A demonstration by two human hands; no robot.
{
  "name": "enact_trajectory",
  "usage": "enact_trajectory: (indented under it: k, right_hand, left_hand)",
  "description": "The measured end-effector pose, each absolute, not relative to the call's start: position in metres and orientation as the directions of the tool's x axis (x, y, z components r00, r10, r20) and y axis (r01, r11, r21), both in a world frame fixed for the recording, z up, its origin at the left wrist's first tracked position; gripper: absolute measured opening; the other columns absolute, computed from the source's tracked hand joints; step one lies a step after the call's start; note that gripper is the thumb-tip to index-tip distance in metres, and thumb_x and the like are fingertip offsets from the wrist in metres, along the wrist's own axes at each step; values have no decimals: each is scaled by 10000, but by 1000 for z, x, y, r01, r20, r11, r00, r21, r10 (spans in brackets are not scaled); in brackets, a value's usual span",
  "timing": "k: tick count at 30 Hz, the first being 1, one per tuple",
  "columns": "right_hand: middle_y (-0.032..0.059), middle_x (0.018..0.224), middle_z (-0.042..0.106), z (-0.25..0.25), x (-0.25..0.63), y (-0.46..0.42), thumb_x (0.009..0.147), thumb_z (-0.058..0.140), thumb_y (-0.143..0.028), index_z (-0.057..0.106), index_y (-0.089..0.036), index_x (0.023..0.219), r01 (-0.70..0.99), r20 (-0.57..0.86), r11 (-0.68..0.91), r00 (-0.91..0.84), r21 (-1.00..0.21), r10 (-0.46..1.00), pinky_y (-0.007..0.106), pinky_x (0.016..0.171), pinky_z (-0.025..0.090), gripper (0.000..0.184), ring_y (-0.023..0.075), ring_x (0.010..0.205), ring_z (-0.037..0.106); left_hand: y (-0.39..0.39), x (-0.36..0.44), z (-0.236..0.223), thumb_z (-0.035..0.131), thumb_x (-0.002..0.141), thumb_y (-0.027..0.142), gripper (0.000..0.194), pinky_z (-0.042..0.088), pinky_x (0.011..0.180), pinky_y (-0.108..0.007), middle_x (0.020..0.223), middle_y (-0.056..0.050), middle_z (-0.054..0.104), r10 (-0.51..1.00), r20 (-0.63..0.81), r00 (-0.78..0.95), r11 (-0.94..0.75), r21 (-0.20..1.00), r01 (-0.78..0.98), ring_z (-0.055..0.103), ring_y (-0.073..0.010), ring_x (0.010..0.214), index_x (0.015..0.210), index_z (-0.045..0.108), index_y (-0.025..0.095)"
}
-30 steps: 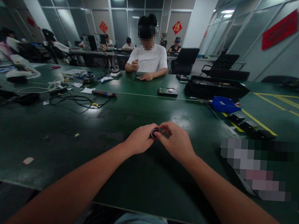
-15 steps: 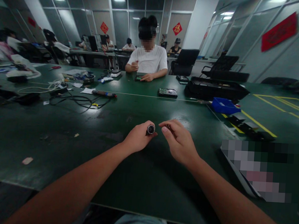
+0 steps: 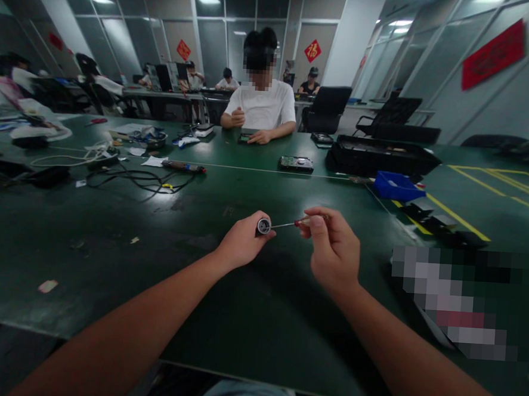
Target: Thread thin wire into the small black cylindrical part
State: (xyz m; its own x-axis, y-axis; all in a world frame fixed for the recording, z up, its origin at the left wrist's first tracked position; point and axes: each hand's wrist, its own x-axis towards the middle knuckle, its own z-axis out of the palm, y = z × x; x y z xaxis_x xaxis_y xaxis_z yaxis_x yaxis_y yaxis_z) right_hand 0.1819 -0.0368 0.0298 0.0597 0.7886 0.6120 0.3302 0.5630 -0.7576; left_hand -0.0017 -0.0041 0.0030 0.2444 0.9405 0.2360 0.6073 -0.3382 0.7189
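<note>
Screwdriver (image 3: pixel 306 221) and tube (image 3: pixel 263 226) meet between our two hands, above the near middle of the green table (image 3: pixel 248 316). Our left hand (image 3: pixel 244 238) is curled round the tube, which is dark with a pale rim, and we hold its open end turned toward us. Our right hand (image 3: pixel 336 250) pinches the screwdriver's reddish handle between thumb and fingers, so that the thin shaft points leftward at the tube's mouth; whether the tip is inside or only at the rim, we cannot tell. Beyond our hands lies a hard drive (image 3: pixel 296 163), and farther off to its right a second drive (image 3: pixel 322 140) lies near a long black case (image 3: pixel 379 157). Nearer to us than the case sits a blue bin (image 3: pixel 397 186), with black pieces (image 3: pixel 439 225) in a row along yellow tape (image 3: pixel 452 212). At our right we have a flat item (image 3: pixel 446 305), mostly blurred out. Off to our left we see a pen-shaped tool (image 3: pixel 183 166) beside white paper (image 3: pixel 152 161), with black cables (image 3: pixel 135 182) looped nearby. Across from us sits a person (image 3: pixel 265 105) in a white shirt, bent over a small dark device (image 3: pixel 244 138). Farther back, other people (image 3: pixel 311 84) sit at desks.
</note>
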Motion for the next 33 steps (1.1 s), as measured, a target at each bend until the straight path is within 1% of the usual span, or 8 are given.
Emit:
enact_trajectory:
  k: [6,16,19,22,24,28,31,33]
  right_hand:
    - [37,853,718,30,181,-35,967,516,-373,625,-209,1070,396,591,527,52,-752,805,314,673,551,222,161,717,676]
    - [28,785,712,34,180,-33,949,532,-406,653,-200,974,455,588,479,131,-751,798,294,618,519,240,154,646,652]
    - [12,703,687,37,182,-34,906,597,-437,668,-205,832,561,613,466,96,-684,784,272,574,473,254,142,595,612]
    - [-20,569,599,38,183,-35,851,667,-446,577,-207,625,654,650,459,67,-601,757,254,512,398,341,113,503,528]
    - [-33,524,552,38,183,-36,838,682,-439,521,-208,576,676,667,471,41,-567,744,253,501,375,385,103,474,498]
    - [-28,563,577,38,184,-38,837,687,-429,568,-207,635,672,679,534,-64,-513,732,256,517,393,323,110,495,518]
    - [8,716,651,40,185,-37,883,639,-346,650,-202,847,634,682,626,-206,-454,702,274,607,455,149,142,626,595]
    - [38,817,665,41,186,-36,922,565,-266,652,-194,961,596,665,686,-314,-417,678,291,683,478,119,161,734,621]
  left_hand:
    - [-6,1,6,625,870,326,144,376,627,-253,838,21,641,928,257,269,-369,719,588,572,-136,731,946,563,220]
    - [-7,2,7,628,869,318,146,384,632,-258,865,14,656,935,249,251,-352,721,597,584,-143,742,961,563,226]
    - [-6,0,5,628,869,325,146,380,629,-258,856,15,652,934,249,256,-355,716,601,578,-142,737,955,566,225]
    - [-5,-1,3,626,870,327,147,376,633,-259,862,15,648,928,265,260,-371,699,611,569,-143,745,959,567,225]
    - [-4,-2,1,625,870,332,153,375,634,-260,858,16,644,925,269,270,-380,687,619,566,-144,744,966,568,228]
    - [-2,-2,-1,615,877,346,155,379,635,-265,837,16,642,924,246,292,-380,676,631,570,-147,731,966,566,228]
    - [0,-4,-3,610,881,345,152,377,635,-264,853,12,645,926,251,283,-377,670,640,573,-148,743,964,562,227]
    - [1,-5,-3,613,879,332,151,381,643,-263,870,8,647,929,258,265,-370,667,647,573,-149,757,974,560,227]
